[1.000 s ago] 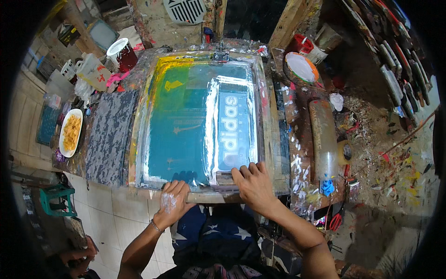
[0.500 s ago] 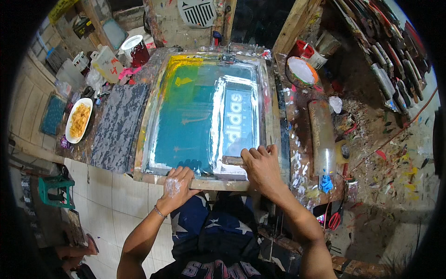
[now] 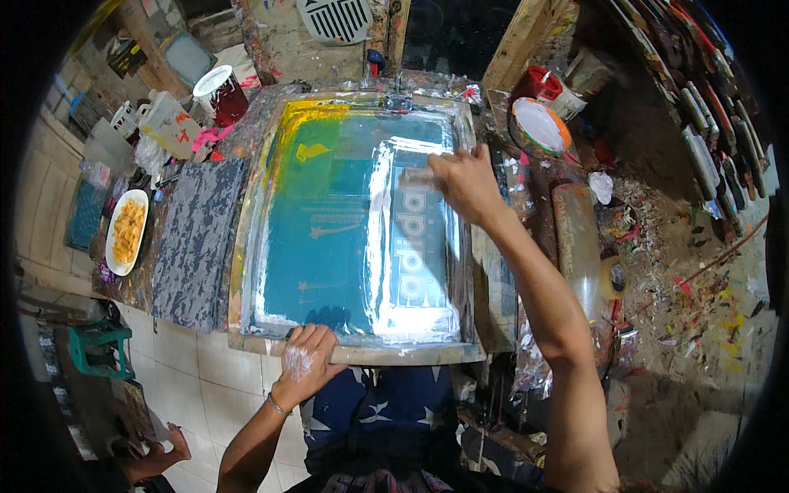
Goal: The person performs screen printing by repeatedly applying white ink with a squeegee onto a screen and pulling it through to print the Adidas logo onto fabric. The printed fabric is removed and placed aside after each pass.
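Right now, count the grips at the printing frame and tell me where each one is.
2. The left grip rests on the printing frame's near edge; the right grip holds a squeegee toward its far right. No others show there.

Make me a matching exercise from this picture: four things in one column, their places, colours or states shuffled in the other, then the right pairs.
Things:
1. Left hand
2. Plate
3. Right hand
4. Stool

Places, colours or states:
A. Holding the squeegee
B. Green
C. On the near edge of the frame
D. White and oval, with food in it

Right pairs: 1-C, 2-D, 3-A, 4-B
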`<act>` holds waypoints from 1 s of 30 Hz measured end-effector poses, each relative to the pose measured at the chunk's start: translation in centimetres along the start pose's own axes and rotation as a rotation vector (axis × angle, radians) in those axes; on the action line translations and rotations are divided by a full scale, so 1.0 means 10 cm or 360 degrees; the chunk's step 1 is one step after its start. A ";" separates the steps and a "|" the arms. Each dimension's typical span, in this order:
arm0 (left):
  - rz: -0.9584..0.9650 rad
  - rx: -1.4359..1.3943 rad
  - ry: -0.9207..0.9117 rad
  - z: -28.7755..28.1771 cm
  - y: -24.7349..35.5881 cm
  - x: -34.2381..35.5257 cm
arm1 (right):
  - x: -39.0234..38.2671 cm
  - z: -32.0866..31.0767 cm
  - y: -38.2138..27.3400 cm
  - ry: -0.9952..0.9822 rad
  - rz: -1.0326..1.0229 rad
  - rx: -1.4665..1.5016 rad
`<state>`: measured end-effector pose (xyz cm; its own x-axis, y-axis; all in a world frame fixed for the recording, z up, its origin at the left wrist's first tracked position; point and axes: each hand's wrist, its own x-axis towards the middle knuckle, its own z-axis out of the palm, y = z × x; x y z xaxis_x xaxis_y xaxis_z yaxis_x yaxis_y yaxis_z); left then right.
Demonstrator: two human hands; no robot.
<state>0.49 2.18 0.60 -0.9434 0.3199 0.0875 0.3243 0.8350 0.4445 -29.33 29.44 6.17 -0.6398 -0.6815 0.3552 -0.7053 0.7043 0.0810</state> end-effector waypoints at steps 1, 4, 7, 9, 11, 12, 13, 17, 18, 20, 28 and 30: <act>-0.0008 0.0016 -0.0015 0.00 0.00 0.00 | 0.16 0.11 0.18 -0.0047 0.0042 -0.0033; 0.0002 0.0008 -0.0056 0.00 -0.02 0.01 | 0.41 0.35 0.49 -0.0280 0.0259 0.0047; -0.0020 -0.0045 -0.0079 -0.01 -0.02 0.01 | 0.30 0.42 0.46 -0.0252 0.0249 0.0097; -0.0025 -0.0026 -0.0097 -0.02 -0.02 0.01 | 0.18 0.39 0.32 -0.0223 0.0270 0.0009; -0.0026 -0.0030 -0.0123 -0.02 -0.02 0.00 | -0.02 0.30 0.11 -0.0134 0.0239 0.0007; 0.0000 -0.0021 -0.0086 -0.02 -0.02 0.00 | -0.14 0.24 -0.02 -0.0095 0.0243 0.0037; 0.0021 -0.0029 -0.0044 -0.01 -0.03 0.01 | -0.25 0.16 -0.15 -0.0180 0.0300 0.0070; 0.0007 -0.0041 0.0020 0.02 -0.03 0.02 | -0.86 -0.26 -0.84 -0.0385 0.0407 0.0131; 0.0005 -0.0035 0.0001 0.02 -0.03 0.01 | -1.02 -0.34 -1.01 -0.0368 0.0409 0.0153; 0.0013 -0.0052 0.0014 0.02 -0.02 0.01 | -1.30 -0.50 -1.34 -0.0347 0.0410 0.0198; 0.0071 -0.0003 0.0140 0.02 0.01 -0.01 | -1.54 -0.67 -1.53 -0.0281 0.0365 0.0185; 0.0067 -0.0004 0.0162 0.02 0.02 -0.02 | -1.52 -0.69 -1.51 -0.0265 0.0335 0.0200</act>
<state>0.73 2.36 0.52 -0.9312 0.3071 0.1964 0.3636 0.8205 0.4410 -6.85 30.48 6.01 -0.8101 -0.5534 0.1937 -0.5773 0.8107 -0.0979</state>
